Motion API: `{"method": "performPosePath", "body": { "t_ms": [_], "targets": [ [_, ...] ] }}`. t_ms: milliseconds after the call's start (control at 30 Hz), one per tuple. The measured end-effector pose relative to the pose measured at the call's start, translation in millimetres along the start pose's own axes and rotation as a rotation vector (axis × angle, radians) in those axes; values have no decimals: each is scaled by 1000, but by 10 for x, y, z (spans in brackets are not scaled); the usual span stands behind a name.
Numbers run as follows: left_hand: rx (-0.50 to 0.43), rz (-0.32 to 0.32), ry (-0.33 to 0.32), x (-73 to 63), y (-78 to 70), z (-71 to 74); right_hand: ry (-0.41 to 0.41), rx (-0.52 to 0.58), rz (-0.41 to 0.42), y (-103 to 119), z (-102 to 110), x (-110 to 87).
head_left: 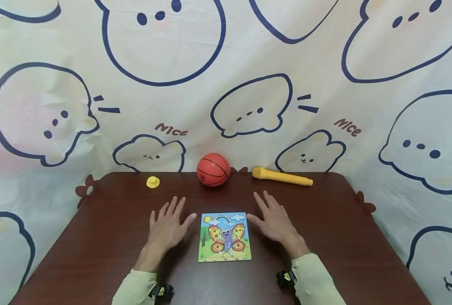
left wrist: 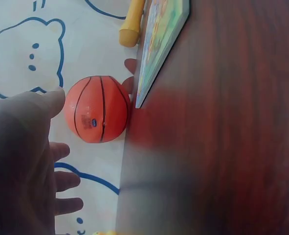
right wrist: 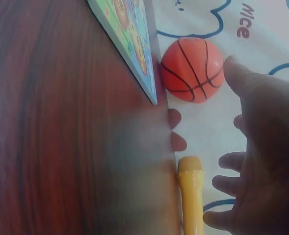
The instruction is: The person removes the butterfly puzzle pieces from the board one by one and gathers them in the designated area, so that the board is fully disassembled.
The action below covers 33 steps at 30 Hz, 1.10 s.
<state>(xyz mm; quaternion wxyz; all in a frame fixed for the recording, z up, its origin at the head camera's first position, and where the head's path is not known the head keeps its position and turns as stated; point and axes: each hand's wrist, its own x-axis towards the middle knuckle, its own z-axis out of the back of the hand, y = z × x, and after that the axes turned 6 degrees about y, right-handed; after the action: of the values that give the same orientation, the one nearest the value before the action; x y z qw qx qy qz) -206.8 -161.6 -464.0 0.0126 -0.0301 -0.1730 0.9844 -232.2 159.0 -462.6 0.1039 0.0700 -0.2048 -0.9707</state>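
A square butterfly picture puzzle (head_left: 225,237) lies flat on the dark wooden table, between both hands. My left hand (head_left: 168,231) is on its left side, fingers spread and holding nothing, the thumb pointing toward the puzzle's upper left corner. On the other side my right hand (head_left: 273,218) is spread likewise, its thumb near the upper right corner, nothing in it. Beyond the puzzle, at the table's far edge, sits a small red basketball (head_left: 213,169). The left wrist view shows the left hand (left wrist: 32,152) with fingers extended; the right wrist view shows the right hand (right wrist: 266,147) similarly.
A yellow toy microphone (head_left: 282,176) lies along the far edge at the right. Toward the far left corner stands a small yellow rubber duck (head_left: 152,182). Behind the table (head_left: 96,237) hangs a white cloth (head_left: 195,106) printed with cartoon outlines.
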Motion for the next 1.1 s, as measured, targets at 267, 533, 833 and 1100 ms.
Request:
{"method": "performPosePath", "body": {
  "t_ms": [267,533,833,1100],
  "targets": [
    [-16,-19,35,-17,-61,-82,23,8,24,104,-91,35],
    [-70,-15,111,-11,-125,-156,64,6,82,229,-186,91],
    [-105,-54,169,-36,-147,-217,108,19,143,331,-274,102],
    [-104,-76,221,-52,-170,-241,151,27,163,387,-304,108]
  ]
}}
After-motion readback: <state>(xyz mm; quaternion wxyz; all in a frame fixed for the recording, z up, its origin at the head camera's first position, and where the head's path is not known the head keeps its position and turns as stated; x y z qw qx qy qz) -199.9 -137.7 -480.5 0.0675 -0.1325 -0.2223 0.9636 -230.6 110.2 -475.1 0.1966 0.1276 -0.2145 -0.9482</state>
